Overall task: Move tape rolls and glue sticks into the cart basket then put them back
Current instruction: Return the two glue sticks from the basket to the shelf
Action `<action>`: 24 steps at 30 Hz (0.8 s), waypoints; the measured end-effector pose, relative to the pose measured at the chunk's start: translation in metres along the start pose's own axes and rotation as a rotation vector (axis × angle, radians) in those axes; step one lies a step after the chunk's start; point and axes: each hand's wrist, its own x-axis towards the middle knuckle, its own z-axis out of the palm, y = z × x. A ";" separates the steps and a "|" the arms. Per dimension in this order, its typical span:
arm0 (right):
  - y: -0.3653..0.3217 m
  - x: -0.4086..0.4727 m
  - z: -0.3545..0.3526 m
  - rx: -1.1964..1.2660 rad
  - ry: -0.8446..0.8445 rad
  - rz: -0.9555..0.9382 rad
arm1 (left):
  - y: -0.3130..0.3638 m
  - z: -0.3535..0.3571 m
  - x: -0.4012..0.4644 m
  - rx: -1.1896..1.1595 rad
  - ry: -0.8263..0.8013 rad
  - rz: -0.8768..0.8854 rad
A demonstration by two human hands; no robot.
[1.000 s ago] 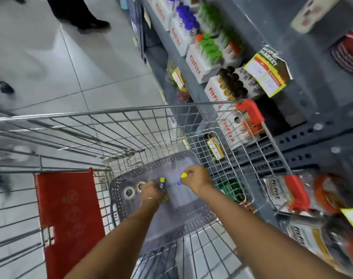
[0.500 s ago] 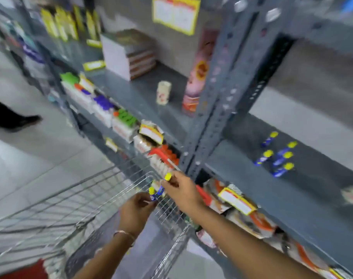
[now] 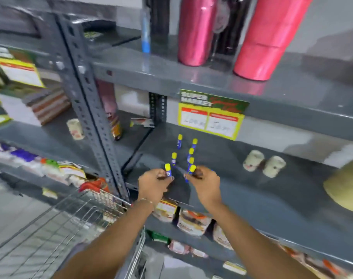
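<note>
Both hands are raised over the grey shelf [image 3: 242,190], each closed around one glue stick. The left hand [image 3: 152,183] pinches a blue glue stick with a yellow cap [image 3: 168,169], held upright. The right hand [image 3: 204,183] grips another glue stick [image 3: 191,170], its yellow cap tilted slightly. Just beyond the fingers, more glue sticks [image 3: 179,140] stand upright on the shelf. Two pale tape rolls [image 3: 264,163] lie further right on the same shelf. The wire cart [image 3: 75,216] sits below left.
</note>
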 end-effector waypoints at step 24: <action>0.021 0.007 0.019 -0.111 -0.046 0.156 | -0.011 0.017 0.029 0.035 -0.008 -0.105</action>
